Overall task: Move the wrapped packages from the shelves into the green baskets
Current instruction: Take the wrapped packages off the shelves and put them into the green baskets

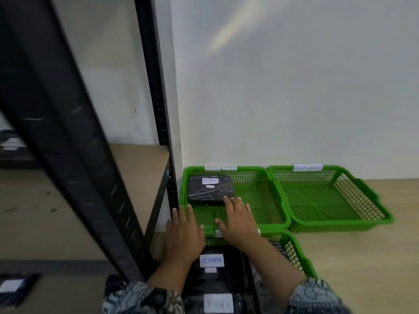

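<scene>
A black wrapped package (209, 190) with a white "RETURN" label lies flat in the back left part of a green basket (269, 200) on the floor. My right hand (238, 219) hovers over this basket with fingers spread, its fingertips at the package's near right corner, holding nothing. My left hand (184, 232) is flat and spread at the basket's near left rim, beside the shelf post. A nearer green basket (294, 252) holds more black packages (217, 275) with white labels, partly hidden by my forearms.
A third green basket (365, 205) stands to the right against the white wall. The black metal shelf unit (163, 109) with wooden boards fills the left side. Another dark package (15, 288) lies on the lower shelf at the bottom left. Wooden floor spreads to the right.
</scene>
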Tool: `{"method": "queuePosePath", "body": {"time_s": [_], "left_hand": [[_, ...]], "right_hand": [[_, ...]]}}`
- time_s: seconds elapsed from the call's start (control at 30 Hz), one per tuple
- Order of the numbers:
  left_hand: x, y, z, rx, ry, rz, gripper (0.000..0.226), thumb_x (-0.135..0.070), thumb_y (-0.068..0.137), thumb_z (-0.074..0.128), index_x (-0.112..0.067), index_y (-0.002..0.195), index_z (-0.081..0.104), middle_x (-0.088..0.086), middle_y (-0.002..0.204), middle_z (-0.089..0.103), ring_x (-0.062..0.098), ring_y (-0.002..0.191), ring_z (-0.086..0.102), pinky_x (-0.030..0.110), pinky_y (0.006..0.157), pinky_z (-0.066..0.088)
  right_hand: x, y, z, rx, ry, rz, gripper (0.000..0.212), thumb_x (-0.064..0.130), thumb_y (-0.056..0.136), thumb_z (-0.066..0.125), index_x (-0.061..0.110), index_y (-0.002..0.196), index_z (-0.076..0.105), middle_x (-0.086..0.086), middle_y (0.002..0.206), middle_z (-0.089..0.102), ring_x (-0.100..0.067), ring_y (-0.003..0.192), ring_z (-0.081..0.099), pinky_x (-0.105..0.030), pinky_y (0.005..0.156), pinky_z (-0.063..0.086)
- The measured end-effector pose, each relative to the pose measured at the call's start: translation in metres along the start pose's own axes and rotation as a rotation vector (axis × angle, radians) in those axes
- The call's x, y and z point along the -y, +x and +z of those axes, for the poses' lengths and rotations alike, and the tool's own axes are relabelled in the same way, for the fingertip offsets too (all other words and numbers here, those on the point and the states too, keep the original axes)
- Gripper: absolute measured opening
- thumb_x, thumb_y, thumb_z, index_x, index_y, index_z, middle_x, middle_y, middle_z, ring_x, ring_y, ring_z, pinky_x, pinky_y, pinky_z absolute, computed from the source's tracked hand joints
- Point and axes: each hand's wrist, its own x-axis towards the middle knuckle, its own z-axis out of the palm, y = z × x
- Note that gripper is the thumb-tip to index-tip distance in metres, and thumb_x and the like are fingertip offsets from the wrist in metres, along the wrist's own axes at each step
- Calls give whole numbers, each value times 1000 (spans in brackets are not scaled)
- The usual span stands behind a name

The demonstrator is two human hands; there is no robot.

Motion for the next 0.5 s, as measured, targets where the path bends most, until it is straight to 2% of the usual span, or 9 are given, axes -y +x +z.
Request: {"method": "queuePosePath", "body": {"time_s": [0.17, 0.37, 0.43, 0.5], "left_hand": [[-6, -47, -20, 42, 20, 201, 71, -37, 96, 35, -9, 148, -5, 12, 157, -6, 26, 144, -7, 42, 116, 3], [9, -109, -33, 24, 6, 407, 69, -30, 95, 35, -7, 149, -2, 10, 157, -6, 24, 144, -9, 40, 117, -2], [21, -129, -35, 21, -3, 466, 68, -31, 95, 34, -7, 149, -1, 9, 157, -5, 23, 144, -8, 39, 117, -3], [38, -149, -34, 9, 4, 531, 67, -32, 93, 30, -8, 149, 0, 6, 157, -6, 23, 144, -8, 37, 116, -6]], "right_hand": [[15, -56, -9, -52, -6, 47, 70, 46, 98, 32, 13, 153, 5, -10, 160, 11, -26, 149, 3, -42, 120, 3], [48, -117, -3, -46, 6, 119, 68, 47, 98, 28, 13, 153, 6, -8, 161, 10, -25, 149, 1, -41, 120, 1], [62, -138, 0, -43, -12, 133, 72, 52, 94, 16, 12, 153, 7, -9, 161, 9, -25, 149, 1, -41, 120, 2], [80, -158, 3, -53, -4, 126, 89, 57, 77, -3, 12, 153, 9, -9, 161, 11, -25, 149, 2, -42, 120, 2]]}}
